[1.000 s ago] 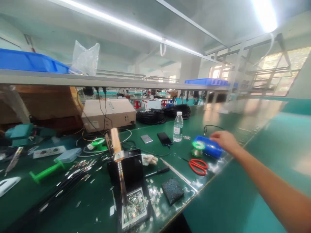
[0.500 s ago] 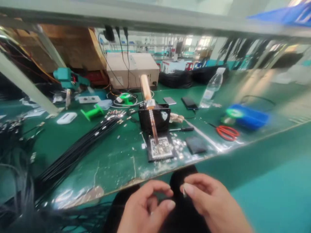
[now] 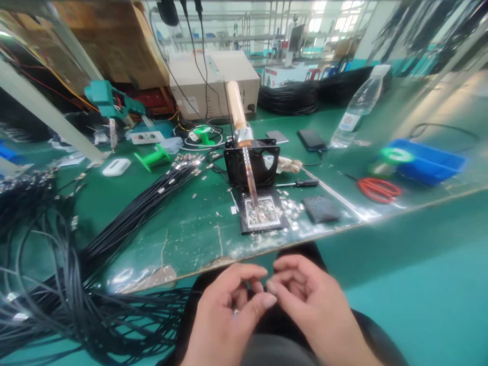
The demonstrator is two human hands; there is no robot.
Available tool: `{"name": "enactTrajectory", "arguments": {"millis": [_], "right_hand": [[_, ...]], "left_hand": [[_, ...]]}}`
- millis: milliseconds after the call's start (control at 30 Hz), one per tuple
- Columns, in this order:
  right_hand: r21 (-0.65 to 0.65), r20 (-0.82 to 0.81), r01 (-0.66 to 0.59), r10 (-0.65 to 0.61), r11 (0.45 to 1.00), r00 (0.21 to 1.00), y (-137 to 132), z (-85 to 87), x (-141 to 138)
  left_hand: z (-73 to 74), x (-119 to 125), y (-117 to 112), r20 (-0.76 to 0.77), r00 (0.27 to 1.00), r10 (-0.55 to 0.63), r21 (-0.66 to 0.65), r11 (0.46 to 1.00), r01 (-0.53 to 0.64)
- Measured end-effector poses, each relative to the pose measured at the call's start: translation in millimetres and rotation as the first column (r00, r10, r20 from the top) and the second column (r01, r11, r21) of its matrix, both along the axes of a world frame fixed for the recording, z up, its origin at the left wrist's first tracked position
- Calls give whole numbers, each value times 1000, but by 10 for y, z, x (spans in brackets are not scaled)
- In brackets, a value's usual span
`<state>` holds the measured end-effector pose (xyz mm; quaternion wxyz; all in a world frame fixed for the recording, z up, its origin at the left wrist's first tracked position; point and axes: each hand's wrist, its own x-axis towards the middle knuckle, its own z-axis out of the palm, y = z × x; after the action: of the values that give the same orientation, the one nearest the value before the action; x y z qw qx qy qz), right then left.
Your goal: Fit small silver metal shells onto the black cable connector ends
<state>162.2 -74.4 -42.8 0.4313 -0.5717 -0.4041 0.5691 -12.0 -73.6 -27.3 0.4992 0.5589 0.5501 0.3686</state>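
Observation:
My left hand is over my lap below the bench edge. Its fingers curl inward, and a tiny pale glint shows between them, too small to name. Close beside it my right hand has thumb and fingertips pinched together by the left thumb. Whatever it holds is hidden. Beyond the hands, a soldering iron with a wooden handle slants down, its tip over a white-rimmed tray of small metal bits. A black fan stands behind the tray.
Black cables run across the left of the bench and hang over its edge. Small metal pieces lie beside a dark pad. Red-handled scissors, a blue bin and a water bottle stand at the right.
My view has tilted down and shifted left. My right hand has come in against my left, and the small shiny piece between its fingertips is now out of sight.

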Motion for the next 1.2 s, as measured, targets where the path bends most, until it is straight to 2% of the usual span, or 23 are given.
{"name": "enactTrajectory", "arguments": {"millis": [167, 333, 433, 533, 633, 700, 767, 867, 967, 1067, 1200], "right_hand": [[23, 72, -146, 144, 989, 987, -40, -127, -24], [149, 176, -241, 214, 959, 961, -50, -155, -59], [223, 173, -263, 227, 939, 958, -59, -159, -76], [176, 125, -197, 177, 965, 976, -52, -146, -74], [67, 0, -6, 6, 998, 1000, -22, -107, -52], [19, -124, 110, -107, 994, 987, -4, -86, -38], [-34, -253, 168, -171, 985, 952, 3, -78, -37], [-139, -424, 141, -188, 980, 886, -2, -78, -65], [-195, -507, 121, -206, 973, 837, -14, -64, -109], [-200, -514, 139, -225, 970, 828, -31, -57, -138], [-149, -460, 172, -222, 974, 860, -61, -104, -143]], "left_hand": [[14, 57, -4, -39, 994, -98, 187, 977, 103], [-42, 107, -42, -91, 984, -152, 259, 951, 171], [-68, 124, -43, -95, 982, -164, 284, 941, 185], [-57, 114, -40, -81, 989, -122, 263, 955, 139], [-30, 72, -57, -95, 995, -13, 170, 985, 29], [-24, 49, -74, -110, 992, 61, 102, 994, -50], [-36, 47, -88, -115, 989, 87, 50, 995, -82], [-76, 81, -98, -109, 993, 43, 33, 999, -40], [-109, 111, -104, -127, 990, 56, 32, 998, -52], [-116, 107, -114, -153, 986, 72, -1, 997, -73], [-106, 90, -118, -163, 984, 67, -54, 996, -76]]}}
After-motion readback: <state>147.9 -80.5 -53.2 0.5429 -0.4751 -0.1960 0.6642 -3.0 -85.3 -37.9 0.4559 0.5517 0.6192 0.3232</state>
